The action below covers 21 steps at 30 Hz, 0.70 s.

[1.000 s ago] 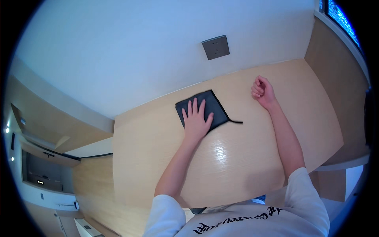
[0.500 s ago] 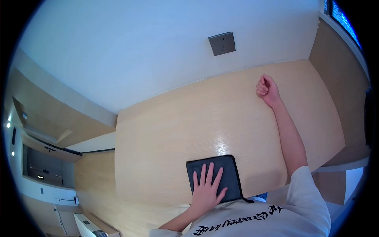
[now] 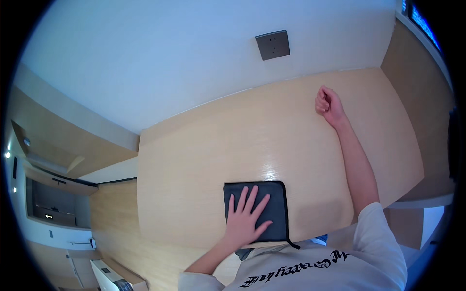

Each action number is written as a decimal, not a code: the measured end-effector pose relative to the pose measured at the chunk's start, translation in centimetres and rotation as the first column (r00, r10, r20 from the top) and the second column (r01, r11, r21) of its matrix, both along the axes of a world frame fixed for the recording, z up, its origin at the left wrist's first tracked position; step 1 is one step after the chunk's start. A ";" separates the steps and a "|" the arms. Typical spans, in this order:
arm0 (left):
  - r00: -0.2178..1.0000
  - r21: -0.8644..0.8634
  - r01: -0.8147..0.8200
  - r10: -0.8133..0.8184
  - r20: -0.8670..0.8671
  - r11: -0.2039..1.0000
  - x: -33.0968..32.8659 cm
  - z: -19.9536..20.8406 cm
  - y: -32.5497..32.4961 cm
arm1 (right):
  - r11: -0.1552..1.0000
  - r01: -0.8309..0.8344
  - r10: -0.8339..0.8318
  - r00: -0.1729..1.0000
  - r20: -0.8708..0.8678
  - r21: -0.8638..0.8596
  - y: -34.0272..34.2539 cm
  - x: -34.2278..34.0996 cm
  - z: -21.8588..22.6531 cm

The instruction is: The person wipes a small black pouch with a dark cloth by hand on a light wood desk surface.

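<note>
On pale wood-grain tabletop (image 3: 194, 150), near edge: flat, squarish dark-grey case (image 3: 274, 203) under left hand (image 3: 242, 225).
Glossy light patch mid-table; plain white wall (image 3: 160, 63) along far side with dark-grey square socket plate (image 3: 273, 45); brown wooden panel (image 3: 412, 97) at right. Case has rounded far-right corner, black edging, short black tail at near-right corner. Left hand palm-down on it, fingers spread, not gripping; right hand (image 3: 330, 105) loosely fisted, far right, contents can't tell.
</note>
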<state>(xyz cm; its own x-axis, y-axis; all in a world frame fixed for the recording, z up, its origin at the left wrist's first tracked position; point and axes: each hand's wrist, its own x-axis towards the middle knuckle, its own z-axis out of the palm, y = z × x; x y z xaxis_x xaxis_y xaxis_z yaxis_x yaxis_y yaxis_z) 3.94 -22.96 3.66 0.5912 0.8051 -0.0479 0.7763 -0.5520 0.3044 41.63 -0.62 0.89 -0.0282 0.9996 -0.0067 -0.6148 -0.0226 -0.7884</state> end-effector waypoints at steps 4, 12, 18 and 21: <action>1.000 0.067 0.002 -0.003 0.021 0.998 0.4 -0.5 5.7 | 1.000 0.019 -0.019 0.999 0.032 -0.002 0.1 0.0 -0.1; 0.994 0.219 -0.095 0.080 0.074 0.971 2.7 -3.3 18.6 | 1.000 0.022 -0.021 0.995 -0.093 0.006 0.1 0.6 -0.5; 0.962 0.263 -0.271 0.256 0.091 0.926 3.3 -4.7 28.1 | 1.000 0.003 -0.003 0.996 -0.091 -0.002 0.4 -0.1 -0.6; 0.944 0.255 -0.330 0.316 0.096 0.909 4.3 -4.6 29.9 | 1.000 -0.007 0.008 0.996 -0.087 0.013 0.4 0.5 -0.4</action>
<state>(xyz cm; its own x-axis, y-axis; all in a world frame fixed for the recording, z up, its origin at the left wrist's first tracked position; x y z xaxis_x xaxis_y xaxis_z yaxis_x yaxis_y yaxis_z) 8.19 6.94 -0.95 0.2923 0.9316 0.2159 0.9130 -0.3390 0.2270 42.17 -0.18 0.46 -0.0352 0.9993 0.0088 -0.6808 -0.0175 -0.7323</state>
